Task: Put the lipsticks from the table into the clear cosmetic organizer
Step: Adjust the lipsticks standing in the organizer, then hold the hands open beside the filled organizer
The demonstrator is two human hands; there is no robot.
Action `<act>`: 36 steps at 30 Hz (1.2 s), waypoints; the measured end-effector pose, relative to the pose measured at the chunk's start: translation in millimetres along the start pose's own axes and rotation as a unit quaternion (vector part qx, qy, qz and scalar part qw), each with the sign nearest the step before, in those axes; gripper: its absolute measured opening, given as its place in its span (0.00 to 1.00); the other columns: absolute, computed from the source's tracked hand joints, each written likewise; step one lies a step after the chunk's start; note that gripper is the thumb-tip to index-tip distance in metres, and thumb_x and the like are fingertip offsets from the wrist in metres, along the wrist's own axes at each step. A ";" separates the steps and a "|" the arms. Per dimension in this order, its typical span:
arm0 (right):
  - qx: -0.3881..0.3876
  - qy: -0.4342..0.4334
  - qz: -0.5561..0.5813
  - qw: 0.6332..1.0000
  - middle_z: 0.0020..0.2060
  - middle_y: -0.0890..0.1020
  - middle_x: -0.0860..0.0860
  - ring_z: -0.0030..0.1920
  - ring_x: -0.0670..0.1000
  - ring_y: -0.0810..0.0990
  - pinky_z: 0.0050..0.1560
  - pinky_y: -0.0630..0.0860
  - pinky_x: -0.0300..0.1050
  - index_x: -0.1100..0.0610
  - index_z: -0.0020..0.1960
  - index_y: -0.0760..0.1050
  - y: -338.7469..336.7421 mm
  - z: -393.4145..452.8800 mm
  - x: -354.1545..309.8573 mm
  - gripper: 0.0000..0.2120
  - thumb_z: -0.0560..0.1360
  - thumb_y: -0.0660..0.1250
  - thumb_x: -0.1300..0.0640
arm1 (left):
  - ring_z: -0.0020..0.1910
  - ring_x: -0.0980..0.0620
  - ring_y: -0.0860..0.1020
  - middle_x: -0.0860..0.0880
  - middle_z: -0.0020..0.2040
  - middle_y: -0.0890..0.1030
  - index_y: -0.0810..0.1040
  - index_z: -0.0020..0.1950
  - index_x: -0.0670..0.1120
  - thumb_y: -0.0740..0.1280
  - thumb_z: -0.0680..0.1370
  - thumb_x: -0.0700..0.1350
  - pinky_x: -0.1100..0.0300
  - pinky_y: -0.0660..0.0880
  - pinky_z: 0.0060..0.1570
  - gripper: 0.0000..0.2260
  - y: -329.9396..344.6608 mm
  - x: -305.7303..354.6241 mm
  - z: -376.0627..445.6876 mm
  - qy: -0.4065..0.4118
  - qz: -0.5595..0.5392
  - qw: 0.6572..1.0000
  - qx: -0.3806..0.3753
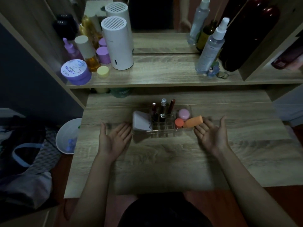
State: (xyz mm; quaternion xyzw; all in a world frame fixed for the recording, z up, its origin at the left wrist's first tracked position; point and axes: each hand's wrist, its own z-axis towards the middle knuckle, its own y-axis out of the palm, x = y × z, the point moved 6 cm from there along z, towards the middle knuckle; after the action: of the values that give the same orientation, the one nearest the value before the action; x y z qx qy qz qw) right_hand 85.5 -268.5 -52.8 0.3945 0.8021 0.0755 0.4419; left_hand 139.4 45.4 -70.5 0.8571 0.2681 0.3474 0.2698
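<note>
The clear cosmetic organizer sits mid-table on the wooden desk. Several lipsticks stand upright in its back slots, some dark red, one with a clear cap. A white tube lies in its left bay; a pink jar, a small orange-capped pot and an orange tube fill its right bay. My left hand is open, palm up, just left of the organizer. My right hand is open, palm up, just right of it. Neither hand holds anything.
A raised shelf behind carries purple jars, amber bottles, a white cylinder, spray bottles and a dark bottle. A mirror stands at the back. A white bin and bags are on the floor to the left.
</note>
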 end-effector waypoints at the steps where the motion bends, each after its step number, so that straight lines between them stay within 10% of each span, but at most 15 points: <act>1: -0.002 0.005 0.002 1.000 0.75 0.60 0.60 0.74 0.58 0.58 0.76 0.53 0.52 0.60 0.74 0.55 0.9 -0.8 2.1 0.41 0.74 0.42 0.30 | 0.74 0.44 0.63 0.39 0.75 0.62 0.58 0.74 0.37 0.47 0.74 0.69 0.49 0.58 0.74 0.41 0.3 -0.3 0.1 -0.001 -0.007 1.000 -0.005; 24: -0.052 0.006 0.015 0.998 0.71 0.67 0.60 0.71 0.55 0.66 0.75 0.58 0.48 0.60 0.73 0.59 -17.9 9.7 -1.6 0.38 0.75 0.42 0.33 | 0.64 0.47 0.73 0.42 0.74 0.66 0.63 0.73 0.39 0.48 0.75 0.68 0.49 0.59 0.71 0.39 15.3 -29.8 15.4 0.029 0.065 0.996 -0.059; 30: -0.022 -0.021 0.042 0.999 0.55 0.77 0.58 0.55 0.52 0.76 0.57 0.70 0.41 0.61 0.70 0.64 -61.5 14.1 -33.9 0.39 0.75 0.44 0.32 | 0.73 0.47 0.65 0.42 0.74 0.66 0.76 0.61 0.39 0.49 0.76 0.67 0.49 0.59 0.72 0.35 52.1 -70.7 23.1 0.016 0.073 0.995 -0.064; 36: 0.000 -0.047 0.056 0.997 0.59 0.77 0.57 0.56 0.52 0.76 0.58 0.70 0.42 0.59 0.71 0.63 -113.0 12.0 -73.9 0.38 0.75 0.46 0.32 | 0.71 0.46 0.67 0.41 0.75 0.65 0.63 0.73 0.39 0.47 0.78 0.64 0.49 0.61 0.70 0.34 96.1 -120.8 34.8 0.006 0.064 0.996 -0.069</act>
State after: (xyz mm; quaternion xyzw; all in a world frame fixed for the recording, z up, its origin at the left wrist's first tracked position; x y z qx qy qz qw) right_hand 52.8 -399.5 -65.1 0.4417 0.7573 0.0814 0.4740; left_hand 117.0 -110.7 -84.0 0.8498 0.1894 0.3870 0.3038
